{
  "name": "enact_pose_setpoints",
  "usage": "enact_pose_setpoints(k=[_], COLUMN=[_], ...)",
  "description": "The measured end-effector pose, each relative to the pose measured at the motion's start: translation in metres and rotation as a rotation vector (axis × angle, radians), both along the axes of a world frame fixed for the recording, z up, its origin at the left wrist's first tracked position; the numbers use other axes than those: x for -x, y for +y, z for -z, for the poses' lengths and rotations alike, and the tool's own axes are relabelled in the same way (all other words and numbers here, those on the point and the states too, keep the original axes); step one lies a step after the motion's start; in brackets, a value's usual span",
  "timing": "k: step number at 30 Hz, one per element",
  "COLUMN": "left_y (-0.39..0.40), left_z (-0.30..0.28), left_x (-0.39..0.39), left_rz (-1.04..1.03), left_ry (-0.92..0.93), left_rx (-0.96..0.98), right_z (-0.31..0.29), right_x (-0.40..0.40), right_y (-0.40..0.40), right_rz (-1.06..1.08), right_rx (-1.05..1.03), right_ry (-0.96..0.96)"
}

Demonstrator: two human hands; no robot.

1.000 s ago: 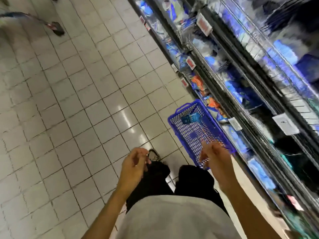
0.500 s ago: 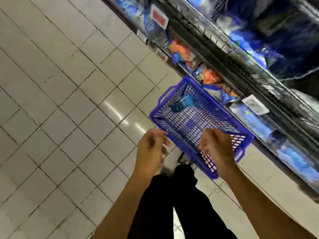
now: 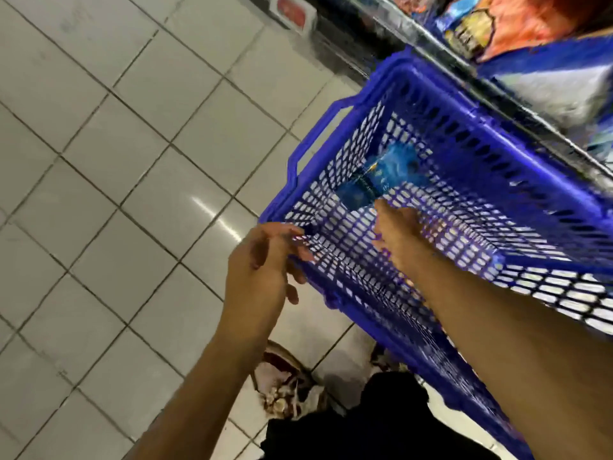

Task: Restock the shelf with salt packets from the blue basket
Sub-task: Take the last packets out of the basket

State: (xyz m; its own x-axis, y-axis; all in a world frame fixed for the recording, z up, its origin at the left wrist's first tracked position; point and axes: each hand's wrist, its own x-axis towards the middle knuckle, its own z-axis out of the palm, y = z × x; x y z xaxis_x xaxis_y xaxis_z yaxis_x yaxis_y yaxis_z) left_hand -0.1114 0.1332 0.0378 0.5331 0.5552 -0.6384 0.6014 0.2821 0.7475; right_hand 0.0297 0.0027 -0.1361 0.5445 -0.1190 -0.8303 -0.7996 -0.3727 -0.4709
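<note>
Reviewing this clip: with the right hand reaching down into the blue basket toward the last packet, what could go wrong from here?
1. The salt packet lies in the far corner of the blue basket; the right hand only reaches its edge, so a fingertip pinch may slip.
2. The left hand hovers at the basket's near rim, seemingly without gripping it; the light, nearly empty basket could slide on the tiled floor.
3. The view is motion-blurred, suggesting a hurried reach and possible fumble.

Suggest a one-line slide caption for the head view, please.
Right hand reaches into the blue basket toward a blue packet; left hand hovers open at its rim.
</note>
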Motion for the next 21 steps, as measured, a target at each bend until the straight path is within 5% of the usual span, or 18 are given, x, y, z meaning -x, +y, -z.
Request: enact_pose_setpoints(k=[12,21], left_y=[0.019,0.015], left_z=[0.036,0.006], left_x=[0.009,0.014], left_rz=[-0.005,-0.005], left_ry=[-0.228,-0.192], left_rx=[-0.080,-0.088], right_z=[0.111,0.051], right_x=[-0.052,0.000], right_y=[0.053,-0.004], right_rz=[0.197,0.187], right_rx=[0.051,-0.160], right_ry=[0.034,0.123])
